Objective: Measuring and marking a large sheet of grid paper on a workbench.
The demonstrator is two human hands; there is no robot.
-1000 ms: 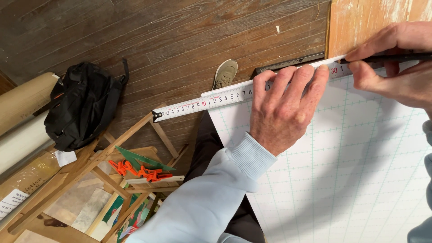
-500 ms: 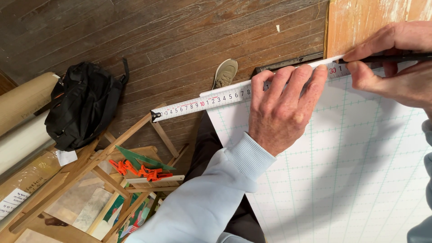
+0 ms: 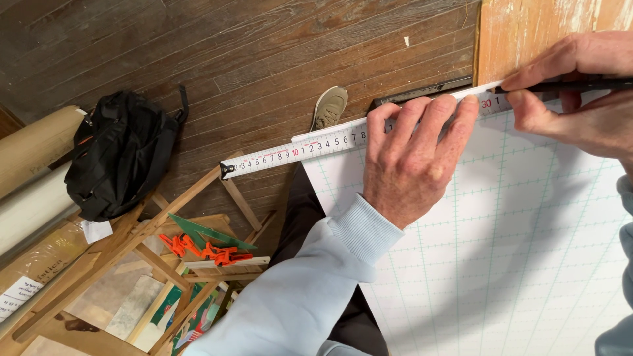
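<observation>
My left hand lies flat with its fingers spread, pressing a white folding ruler against the top edge of a large white sheet with a green grid. The ruler's free end sticks out to the left past the sheet. At the upper right, my right hand grips a thin black pen whose tip meets the ruler's edge. A light blue sleeve covers my left forearm.
A black backpack lies on the dark plank floor at the left. Below it stands a wooden folding frame with orange clamps. Rolled material rests at the far left. My shoe shows above the sheet. A wooden board is at top right.
The ruler's free left end has slid slightly to the left and down. Both hands stay in place on the ruler and pen.
</observation>
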